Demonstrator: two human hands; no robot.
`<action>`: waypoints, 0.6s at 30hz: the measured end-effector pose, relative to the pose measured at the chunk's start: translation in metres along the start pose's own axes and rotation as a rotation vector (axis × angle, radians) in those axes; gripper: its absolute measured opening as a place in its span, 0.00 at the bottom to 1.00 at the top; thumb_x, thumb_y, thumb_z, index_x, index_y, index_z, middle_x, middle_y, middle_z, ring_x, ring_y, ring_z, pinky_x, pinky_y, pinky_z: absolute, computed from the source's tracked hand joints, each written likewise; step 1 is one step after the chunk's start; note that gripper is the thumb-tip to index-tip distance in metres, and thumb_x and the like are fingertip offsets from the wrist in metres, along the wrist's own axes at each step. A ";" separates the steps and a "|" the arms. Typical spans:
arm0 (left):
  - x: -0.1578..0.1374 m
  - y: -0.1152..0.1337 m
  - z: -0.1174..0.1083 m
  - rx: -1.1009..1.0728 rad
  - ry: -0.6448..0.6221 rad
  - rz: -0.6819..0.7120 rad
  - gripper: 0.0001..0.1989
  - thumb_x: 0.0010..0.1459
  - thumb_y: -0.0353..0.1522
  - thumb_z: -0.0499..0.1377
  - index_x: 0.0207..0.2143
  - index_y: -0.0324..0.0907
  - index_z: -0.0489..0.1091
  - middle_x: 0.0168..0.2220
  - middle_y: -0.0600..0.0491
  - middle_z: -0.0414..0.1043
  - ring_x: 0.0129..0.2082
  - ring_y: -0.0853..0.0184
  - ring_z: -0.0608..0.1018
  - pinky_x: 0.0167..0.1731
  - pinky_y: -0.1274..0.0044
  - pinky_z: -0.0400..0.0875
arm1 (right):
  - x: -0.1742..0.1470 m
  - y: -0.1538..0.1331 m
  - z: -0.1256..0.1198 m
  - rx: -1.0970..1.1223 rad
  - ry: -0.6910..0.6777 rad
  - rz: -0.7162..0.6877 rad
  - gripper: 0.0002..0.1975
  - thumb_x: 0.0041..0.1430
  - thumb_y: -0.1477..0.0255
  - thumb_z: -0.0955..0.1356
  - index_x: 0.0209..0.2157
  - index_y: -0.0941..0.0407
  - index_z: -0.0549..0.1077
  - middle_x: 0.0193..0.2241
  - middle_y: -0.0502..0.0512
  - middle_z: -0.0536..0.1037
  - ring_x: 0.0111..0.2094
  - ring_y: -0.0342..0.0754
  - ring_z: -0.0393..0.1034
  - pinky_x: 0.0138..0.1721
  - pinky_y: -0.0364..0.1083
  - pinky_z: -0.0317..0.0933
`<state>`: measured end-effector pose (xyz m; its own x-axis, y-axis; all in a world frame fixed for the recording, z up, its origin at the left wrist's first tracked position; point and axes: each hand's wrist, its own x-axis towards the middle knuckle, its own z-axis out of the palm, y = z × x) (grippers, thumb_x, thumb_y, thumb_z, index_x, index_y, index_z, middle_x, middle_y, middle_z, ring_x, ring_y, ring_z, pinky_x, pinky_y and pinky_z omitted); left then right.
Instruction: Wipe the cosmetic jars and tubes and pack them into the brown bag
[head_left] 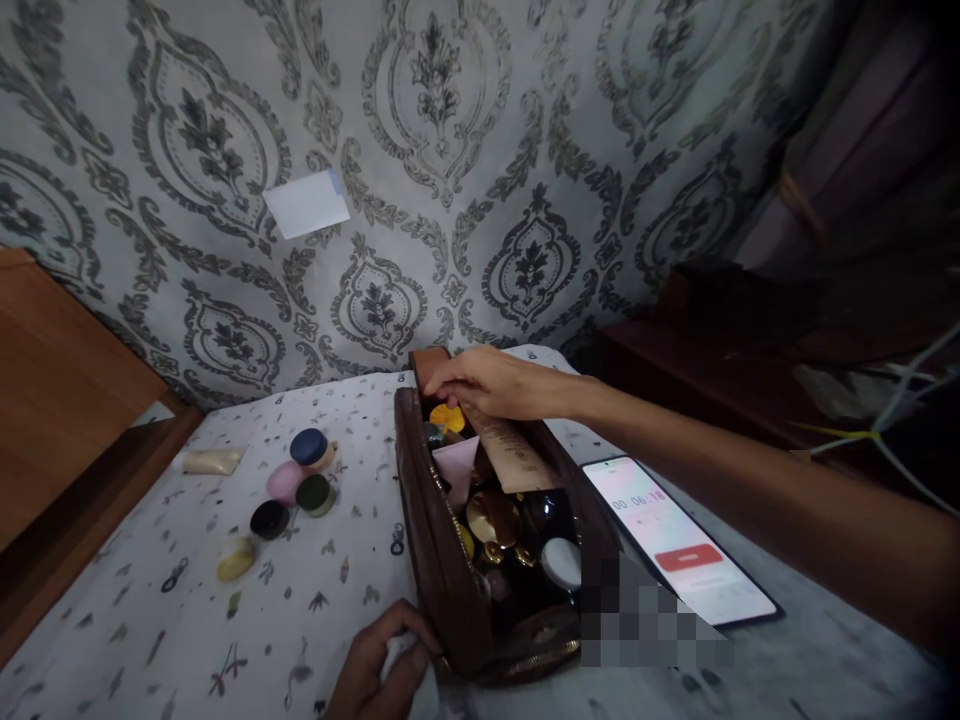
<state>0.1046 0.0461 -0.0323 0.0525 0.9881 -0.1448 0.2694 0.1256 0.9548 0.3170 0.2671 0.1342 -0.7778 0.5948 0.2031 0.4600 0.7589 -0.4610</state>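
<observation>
A brown open pouch (pixel 431 540) stands on a patterned cloth, packed with small jars, tubes and compacts. My left hand (pixel 379 665) grips the pouch's near corner at the bottom edge of the view. My right hand (pixel 491 383) reaches across to the far end of the pouch, fingers curled over the rim above a yellow item (pixel 448 417) and a beige tube (pixel 517 455). Whether those fingers hold anything is hidden.
Left of the pouch lie several small round jars (pixel 300 480), a yellow piece (pixel 236 560) and a pale tube (pixel 212 461). A phone (pixel 679 545) showing a timer lies to the right. A wooden ledge (pixel 67 420) borders the left; patterned wallpaper (pixel 450 180) rises behind.
</observation>
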 end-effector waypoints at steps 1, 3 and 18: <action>-0.001 0.000 0.000 0.009 0.008 -0.011 0.21 0.58 0.52 0.58 0.31 0.44 0.74 0.32 0.52 0.75 0.38 0.61 0.73 0.44 0.76 0.65 | -0.005 -0.001 0.000 0.000 0.059 0.006 0.15 0.60 0.80 0.63 0.44 0.60 0.79 0.37 0.56 0.82 0.38 0.47 0.75 0.40 0.42 0.62; -0.003 0.001 0.000 0.021 0.015 -0.018 0.19 0.59 0.51 0.57 0.32 0.44 0.73 0.34 0.52 0.75 0.39 0.61 0.73 0.45 0.75 0.64 | -0.018 -0.005 -0.001 -0.002 0.154 0.026 0.14 0.61 0.78 0.63 0.43 0.59 0.80 0.36 0.55 0.82 0.37 0.48 0.75 0.40 0.43 0.62; -0.007 0.028 -0.017 0.020 0.137 0.118 0.16 0.62 0.46 0.53 0.36 0.44 0.70 0.31 0.54 0.67 0.36 0.63 0.69 0.41 0.74 0.64 | -0.127 -0.080 0.044 -0.030 0.589 -0.037 0.14 0.65 0.67 0.66 0.51 0.41 0.76 0.39 0.50 0.84 0.32 0.51 0.80 0.31 0.47 0.72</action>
<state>0.0951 0.0443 0.0004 -0.0464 0.9989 0.0056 0.2885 0.0080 0.9574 0.3604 0.1189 0.1073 -0.4287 0.6083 0.6679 0.4553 0.7840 -0.4218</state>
